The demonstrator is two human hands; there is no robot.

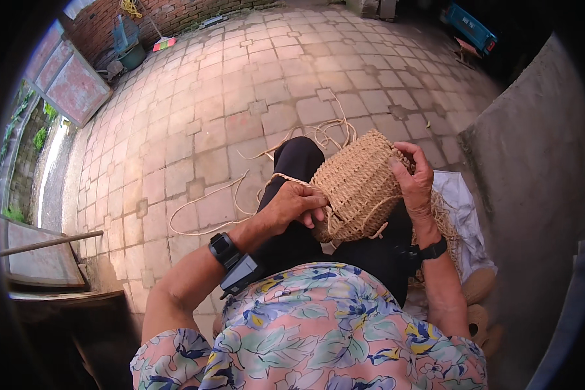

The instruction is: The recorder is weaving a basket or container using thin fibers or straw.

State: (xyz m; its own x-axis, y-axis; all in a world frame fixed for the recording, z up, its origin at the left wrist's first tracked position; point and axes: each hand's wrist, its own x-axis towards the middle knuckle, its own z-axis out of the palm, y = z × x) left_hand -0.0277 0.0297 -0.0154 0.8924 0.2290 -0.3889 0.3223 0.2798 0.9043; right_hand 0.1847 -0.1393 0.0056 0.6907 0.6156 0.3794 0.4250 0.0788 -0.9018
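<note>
A tan woven straw basket [357, 185] lies tilted across my lap, over dark trousers. At its left rim, my left hand [299, 203] is closed, with thumb and fingers pinching a straw cord [286, 176] where it meets the weave. My right hand [415, 170] grips the basket's far right end between thumb and fingers. Long loose strands [335, 130] trail from the work over the paving beyond my knee, and another strand loops out to the left. A short cord end sticks out of the basket's near side. The basket's inside is hidden from view.
To my right, a bundle of loose straw [446, 227] lies on a white sack [461, 195], beside a grey wall [533, 143]. Paving tiles [195, 130] spread ahead. Farther off are a dark bucket [132, 57], a metal gate [71, 78] and a blue cart [471, 29].
</note>
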